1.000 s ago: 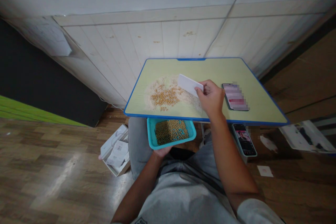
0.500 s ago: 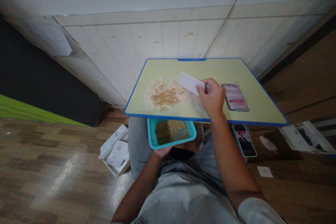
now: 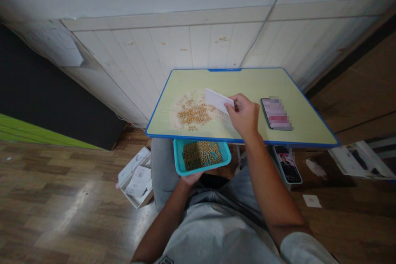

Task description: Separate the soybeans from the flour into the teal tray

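Note:
Pinched in my right hand [image 3: 246, 115] is a flat white scraper card [image 3: 219, 100], tilted over the table. Left of and below the card, small gold beads [image 3: 194, 114] lie in a patch of pale, fine grains [image 3: 177, 105] on the yellow-green tabletop [image 3: 253, 82]. My left hand [image 3: 192, 178] grips the near side of a turquoise plastic basin [image 3: 227, 161] from below, its fingers mostly hidden under it. The basin sits beneath the table's front edge, and many gold beads [image 3: 208, 147] cover much of its bottom.
On the table's right side lies a phone [image 3: 275, 114] with a blurred screen. Another phone [image 3: 288, 165] rests lower, beside my right leg. A white box with papers [image 3: 136, 179] stands on the floor at left. A panelled wall [image 3: 154, 49] rises behind the table.
My right hand has moved left with the white card, bringing it closer to the beads. My left hand and the basin have stayed in place.

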A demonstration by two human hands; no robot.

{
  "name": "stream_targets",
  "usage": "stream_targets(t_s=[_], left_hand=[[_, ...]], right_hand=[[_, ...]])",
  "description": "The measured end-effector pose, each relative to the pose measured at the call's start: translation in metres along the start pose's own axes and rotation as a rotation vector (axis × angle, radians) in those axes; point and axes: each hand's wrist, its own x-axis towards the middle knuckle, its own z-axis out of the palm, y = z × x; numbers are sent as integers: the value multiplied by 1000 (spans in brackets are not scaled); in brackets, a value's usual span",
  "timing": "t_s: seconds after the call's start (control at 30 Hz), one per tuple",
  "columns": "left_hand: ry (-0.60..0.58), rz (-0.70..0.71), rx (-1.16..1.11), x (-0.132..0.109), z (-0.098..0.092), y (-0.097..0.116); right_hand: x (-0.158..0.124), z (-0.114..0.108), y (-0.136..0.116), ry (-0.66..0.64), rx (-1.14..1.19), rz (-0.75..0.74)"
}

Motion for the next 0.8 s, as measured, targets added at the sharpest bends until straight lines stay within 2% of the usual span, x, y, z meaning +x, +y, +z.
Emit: stream_targets(t_s=[0.23, 0.5, 0.63, 0.8], left_hand=[[-21, -6, -14, 0, -1, 0], [-33, 23, 29, 1, -5, -2], [-79, 14, 16, 3, -8, -2], [-41, 19, -5, 3, -8, -2]], right_hand=[[-3, 3, -3, -30, 80, -13], [-3, -2, 2, 54, 50, 29], [-5, -2, 0, 28, 30, 28], [-6, 4, -5, -11, 58, 29]])
